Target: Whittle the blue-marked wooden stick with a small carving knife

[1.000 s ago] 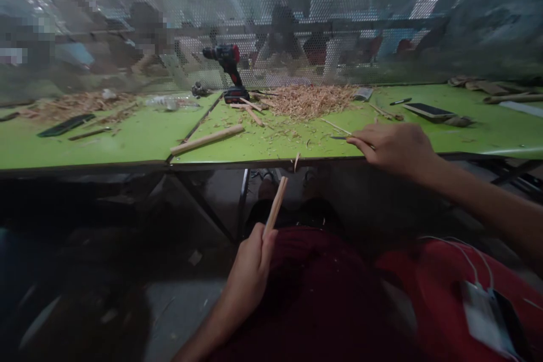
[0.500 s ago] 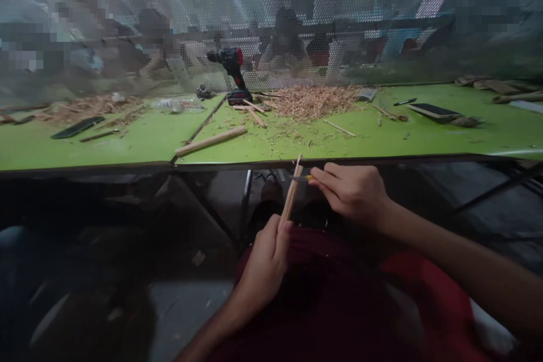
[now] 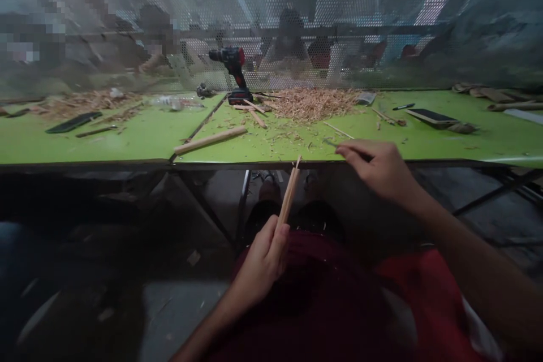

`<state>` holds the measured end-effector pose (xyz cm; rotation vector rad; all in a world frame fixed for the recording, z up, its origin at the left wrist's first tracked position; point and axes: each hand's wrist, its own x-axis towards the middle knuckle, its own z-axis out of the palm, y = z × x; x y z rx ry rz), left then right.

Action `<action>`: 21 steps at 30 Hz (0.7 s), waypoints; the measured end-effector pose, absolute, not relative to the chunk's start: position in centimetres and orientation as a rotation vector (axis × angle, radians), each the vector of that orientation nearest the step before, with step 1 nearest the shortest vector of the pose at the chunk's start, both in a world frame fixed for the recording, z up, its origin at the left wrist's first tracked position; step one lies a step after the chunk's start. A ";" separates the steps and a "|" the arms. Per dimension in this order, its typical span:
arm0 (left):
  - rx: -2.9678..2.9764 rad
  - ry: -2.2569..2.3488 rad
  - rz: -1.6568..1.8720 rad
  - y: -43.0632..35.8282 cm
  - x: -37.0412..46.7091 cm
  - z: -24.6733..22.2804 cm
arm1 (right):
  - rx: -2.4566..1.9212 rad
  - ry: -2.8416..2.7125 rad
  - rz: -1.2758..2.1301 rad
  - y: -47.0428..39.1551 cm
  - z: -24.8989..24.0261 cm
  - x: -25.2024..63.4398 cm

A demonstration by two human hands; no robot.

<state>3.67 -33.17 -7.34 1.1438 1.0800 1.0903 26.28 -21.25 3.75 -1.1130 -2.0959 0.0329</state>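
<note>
My left hand (image 3: 268, 249) is wrapped round the lower part of a light wooden stick (image 3: 289, 195), which points up and away toward the table edge. A thin split or curled sliver stands at the stick's far tip. Up and to the right, my right hand (image 3: 379, 169) is closed on a small knife (image 3: 330, 142), its thin grey blade pointing left over the green table (image 3: 203, 159). The knife is apart from the stick, and its handle is mostly hidden by my fingers.
A black and red cordless drill (image 3: 234, 74) stands beside a heap of wood shavings (image 3: 314, 103). A thicker wooden rod (image 3: 211, 140) lies near the front edge. Dark flat blocks (image 3: 432, 116), a pen (image 3: 403, 106) and a clear bottle (image 3: 176, 103) lie farther out. Behind is a mesh screen.
My right hand has moved up and to the right with the knife, whose blade has come away from the stick's tip. My left hand holds the stick nearly where it was.
</note>
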 end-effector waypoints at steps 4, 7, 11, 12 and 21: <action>0.997 0.877 1.008 -32.7 4.1 -7.3 | -1.027 -2.315 0.370 -24.9 1.6 23.3; 0.968 0.802 0.966 -32.2 4.1 -7.4 | -1.048 -2.449 0.294 -25.6 0.2 22.0; 0.948 0.693 0.968 -31.4 4.1 -7.2 | -1.134 -2.511 0.056 -24.8 -0.5 21.3; 0.947 0.670 0.961 -31.2 4.2 -7.1 | -1.150 -2.514 -0.025 -24.6 -0.5 21.3; 0.867 0.714 1.101 -28.3 5.5 -4.3 | -1.059 -2.512 -0.602 -21.9 0.3 20.2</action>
